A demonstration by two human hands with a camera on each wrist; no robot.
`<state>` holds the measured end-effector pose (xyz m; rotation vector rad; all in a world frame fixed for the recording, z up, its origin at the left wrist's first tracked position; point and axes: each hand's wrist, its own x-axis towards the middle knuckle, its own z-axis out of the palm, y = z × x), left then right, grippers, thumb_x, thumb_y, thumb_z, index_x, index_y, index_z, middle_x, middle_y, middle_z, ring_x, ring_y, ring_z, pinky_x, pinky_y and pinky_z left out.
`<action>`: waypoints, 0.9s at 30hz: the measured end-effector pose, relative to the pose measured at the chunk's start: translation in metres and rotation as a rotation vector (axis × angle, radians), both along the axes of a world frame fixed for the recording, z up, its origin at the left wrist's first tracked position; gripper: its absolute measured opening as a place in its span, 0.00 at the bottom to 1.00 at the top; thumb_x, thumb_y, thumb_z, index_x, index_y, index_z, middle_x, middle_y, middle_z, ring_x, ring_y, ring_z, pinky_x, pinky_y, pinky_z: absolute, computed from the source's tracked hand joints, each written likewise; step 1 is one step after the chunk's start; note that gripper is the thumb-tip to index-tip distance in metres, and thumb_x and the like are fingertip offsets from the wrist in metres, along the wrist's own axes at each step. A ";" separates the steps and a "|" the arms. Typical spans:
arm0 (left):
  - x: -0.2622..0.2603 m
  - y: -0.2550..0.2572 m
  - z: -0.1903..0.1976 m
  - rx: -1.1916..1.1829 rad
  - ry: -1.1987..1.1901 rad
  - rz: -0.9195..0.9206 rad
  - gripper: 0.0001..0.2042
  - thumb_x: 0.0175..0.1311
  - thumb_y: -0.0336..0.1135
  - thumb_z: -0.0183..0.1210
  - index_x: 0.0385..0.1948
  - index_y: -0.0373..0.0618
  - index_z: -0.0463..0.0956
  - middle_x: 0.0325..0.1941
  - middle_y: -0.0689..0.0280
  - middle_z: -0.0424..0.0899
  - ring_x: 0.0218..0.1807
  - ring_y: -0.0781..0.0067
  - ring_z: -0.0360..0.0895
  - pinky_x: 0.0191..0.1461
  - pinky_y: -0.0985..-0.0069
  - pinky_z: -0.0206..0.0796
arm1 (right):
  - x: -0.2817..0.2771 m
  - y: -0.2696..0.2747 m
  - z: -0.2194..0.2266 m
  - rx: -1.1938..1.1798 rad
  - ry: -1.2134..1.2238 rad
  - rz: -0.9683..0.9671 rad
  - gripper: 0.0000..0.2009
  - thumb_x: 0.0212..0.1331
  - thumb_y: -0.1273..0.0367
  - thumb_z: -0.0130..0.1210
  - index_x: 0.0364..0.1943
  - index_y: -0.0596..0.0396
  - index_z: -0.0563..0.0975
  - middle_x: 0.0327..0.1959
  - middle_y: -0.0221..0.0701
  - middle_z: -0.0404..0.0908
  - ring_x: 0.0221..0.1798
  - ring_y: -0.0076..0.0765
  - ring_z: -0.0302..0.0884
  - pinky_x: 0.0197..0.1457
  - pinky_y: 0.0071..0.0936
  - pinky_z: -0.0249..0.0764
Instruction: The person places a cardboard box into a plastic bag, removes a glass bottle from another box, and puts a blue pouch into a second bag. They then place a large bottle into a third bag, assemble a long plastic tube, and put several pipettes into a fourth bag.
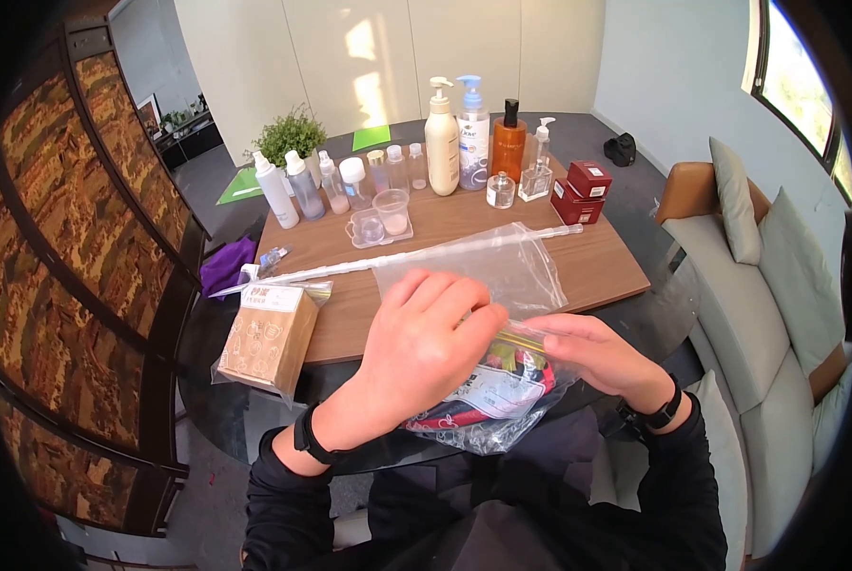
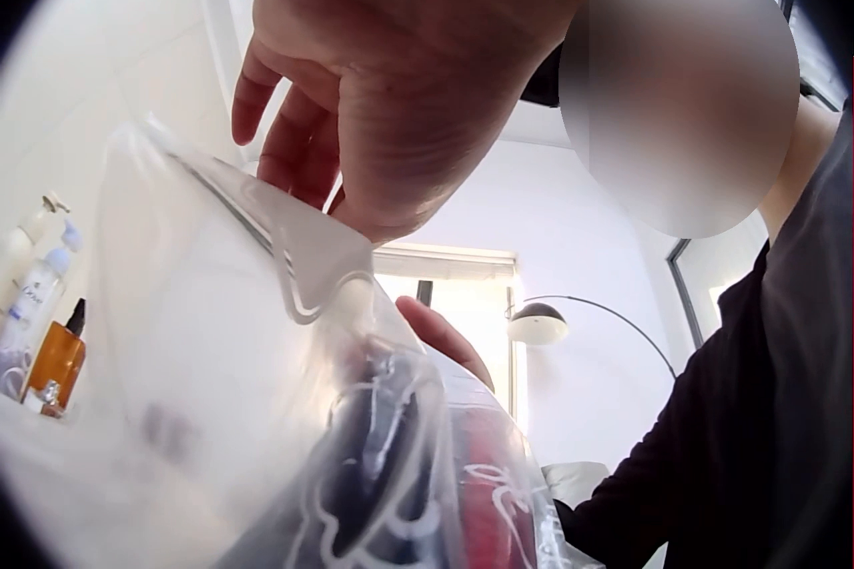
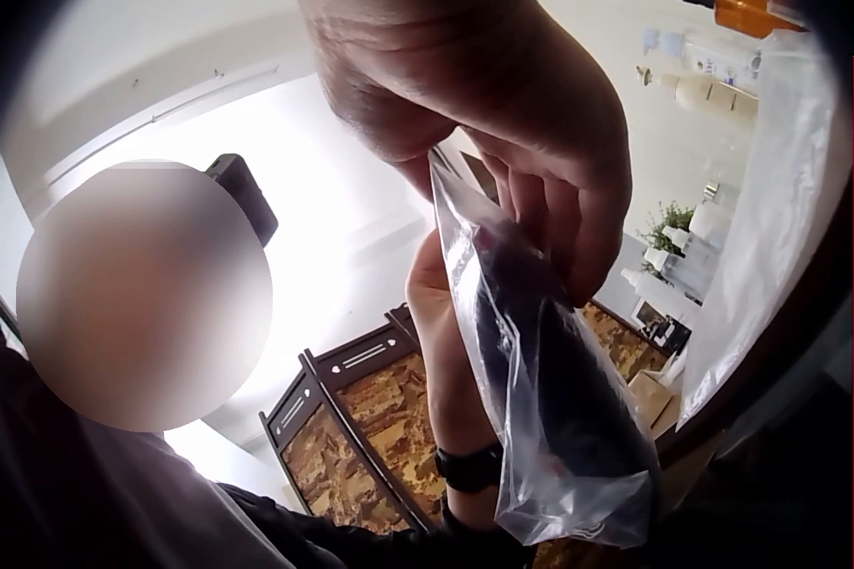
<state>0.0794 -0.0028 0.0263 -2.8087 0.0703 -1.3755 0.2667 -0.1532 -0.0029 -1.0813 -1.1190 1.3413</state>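
A clear zip bag (image 1: pixel 502 395) with dark and red contents and a white label is held over the table's near edge. My left hand (image 1: pixel 426 328) pinches its upper edge with curled fingers; in the left wrist view the hand (image 2: pixel 400 76) is above the bag's clear corner (image 2: pixel 227 329). My right hand (image 1: pixel 611 357) grips the bag's other top corner, fingers stretched along the yellow zip strip. The right wrist view shows that hand (image 3: pixel 494 102) pinching the bag (image 3: pixel 534 369) between thumb and fingers. A flat clear plastic bag (image 1: pixel 483 266) lies just beyond.
Bottles, including a cream pump bottle (image 1: pixel 442 143) and an amber one (image 1: pixel 509 147), line the wooden table's (image 1: pixel 626 271) back. Dark red boxes (image 1: pixel 578 195) stand at right. A bagged brown box (image 1: pixel 269 333) and a purple cloth (image 1: pixel 226 266) are at left; a sofa (image 1: pixel 740 295) stands right.
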 end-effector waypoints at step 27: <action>-0.001 -0.019 -0.006 0.132 0.197 -0.099 0.10 0.49 0.32 0.61 0.35 0.47 0.77 0.38 0.71 0.81 0.42 0.74 0.80 0.53 0.69 0.70 | 0.001 0.004 0.011 -0.140 0.020 0.084 0.26 0.68 0.67 0.53 0.65 0.68 0.63 0.59 0.37 0.74 0.59 0.25 0.72 0.64 0.24 0.66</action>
